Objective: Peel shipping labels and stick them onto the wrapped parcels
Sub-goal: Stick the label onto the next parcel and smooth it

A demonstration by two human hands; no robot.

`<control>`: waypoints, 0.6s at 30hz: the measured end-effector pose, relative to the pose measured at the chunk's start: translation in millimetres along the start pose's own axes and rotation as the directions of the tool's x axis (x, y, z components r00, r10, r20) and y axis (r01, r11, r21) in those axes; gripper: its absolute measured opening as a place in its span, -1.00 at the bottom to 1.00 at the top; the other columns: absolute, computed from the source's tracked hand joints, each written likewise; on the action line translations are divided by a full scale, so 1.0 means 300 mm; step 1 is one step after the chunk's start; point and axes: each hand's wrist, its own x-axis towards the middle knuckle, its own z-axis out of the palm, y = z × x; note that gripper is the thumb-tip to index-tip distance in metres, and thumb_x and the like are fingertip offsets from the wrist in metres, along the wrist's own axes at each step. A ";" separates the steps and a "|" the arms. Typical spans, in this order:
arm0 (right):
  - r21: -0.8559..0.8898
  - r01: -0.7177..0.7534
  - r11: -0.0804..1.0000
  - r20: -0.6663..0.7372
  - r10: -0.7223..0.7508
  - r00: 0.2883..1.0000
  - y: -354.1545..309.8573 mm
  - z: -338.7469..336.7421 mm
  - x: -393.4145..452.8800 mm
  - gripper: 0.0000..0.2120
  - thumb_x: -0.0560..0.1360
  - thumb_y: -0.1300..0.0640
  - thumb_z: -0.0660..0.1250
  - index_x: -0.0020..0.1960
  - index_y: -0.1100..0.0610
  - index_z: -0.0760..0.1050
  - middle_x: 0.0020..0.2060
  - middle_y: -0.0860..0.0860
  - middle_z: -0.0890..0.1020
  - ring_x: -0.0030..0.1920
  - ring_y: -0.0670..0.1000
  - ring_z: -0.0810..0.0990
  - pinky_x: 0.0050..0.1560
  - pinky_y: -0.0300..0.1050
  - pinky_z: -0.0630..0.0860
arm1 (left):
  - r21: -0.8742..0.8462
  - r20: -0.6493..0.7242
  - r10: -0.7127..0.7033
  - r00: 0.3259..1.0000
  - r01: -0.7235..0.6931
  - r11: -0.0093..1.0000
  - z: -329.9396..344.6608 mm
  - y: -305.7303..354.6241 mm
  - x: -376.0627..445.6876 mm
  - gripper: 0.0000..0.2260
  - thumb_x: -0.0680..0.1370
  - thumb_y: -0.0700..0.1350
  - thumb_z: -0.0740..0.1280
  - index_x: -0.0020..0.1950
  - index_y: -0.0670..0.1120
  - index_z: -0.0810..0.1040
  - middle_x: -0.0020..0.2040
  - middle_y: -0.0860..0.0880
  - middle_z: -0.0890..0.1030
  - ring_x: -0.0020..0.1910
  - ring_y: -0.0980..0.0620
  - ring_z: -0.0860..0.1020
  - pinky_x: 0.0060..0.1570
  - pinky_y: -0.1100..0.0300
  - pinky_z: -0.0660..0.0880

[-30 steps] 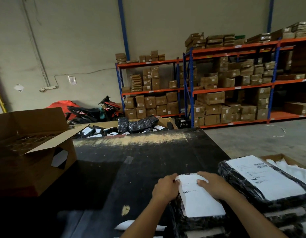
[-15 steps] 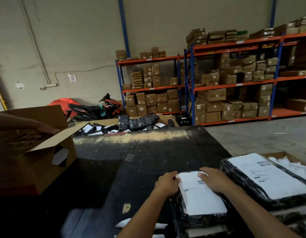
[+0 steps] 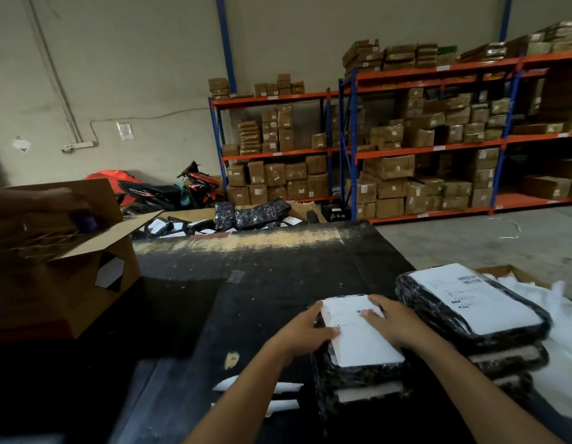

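A white shipping label (image 3: 361, 342) lies on the top black-wrapped parcel (image 3: 358, 374) of a short stack near the table's front. My left hand (image 3: 305, 334) presses flat on the label's left edge, fingers together. My right hand (image 3: 392, 320) lies flat on the label's upper right part, fingers spread. To the right stands a second stack whose top parcel (image 3: 416, 294) carries a larger white label (image 3: 470, 298). White strips of paper (image 3: 278, 387) lie on the table under my left forearm.
An open cardboard box (image 3: 63, 277) stands on the black table (image 3: 246, 283) at the left, with another person's hand (image 3: 63, 200) reaching into it. More wrapped parcels (image 3: 252, 216) lie beyond the table's far edge. Shelves of boxes (image 3: 406, 149) fill the back. White material (image 3: 563, 331) lies at the right.
My hands have slid down along the label toward me, smoothing it. Another person's hand has reached further into the box at the left.
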 end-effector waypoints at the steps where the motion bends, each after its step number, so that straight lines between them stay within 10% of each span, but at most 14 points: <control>1: -0.019 -0.003 1.000 0.013 0.004 1.000 0.002 0.003 -0.017 -0.40 0.52 -0.11 0.26 0.48 0.03 0.20 0.47 0.07 0.27 0.43 0.09 0.30 0.37 -0.07 0.26 | 0.015 0.004 -0.007 1.000 0.006 1.000 0.008 -0.007 -0.005 -0.33 0.53 0.02 0.35 0.55 0.02 0.08 0.44 0.03 0.35 0.32 0.06 0.40 0.24 0.27 0.32; 18: 0.327 0.074 0.942 0.066 -0.101 0.993 0.086 -0.002 -0.190 -0.48 0.57 0.09 0.24 0.48 0.01 0.17 0.49 -0.04 0.22 0.41 -0.10 0.22 0.29 -0.26 0.16 | -0.308 0.002 0.034 0.999 -0.032 0.951 0.050 -0.111 -0.072 -0.45 0.52 -0.20 0.37 0.38 0.24 0.27 0.13 0.22 0.56 0.14 0.21 0.53 0.13 0.30 0.46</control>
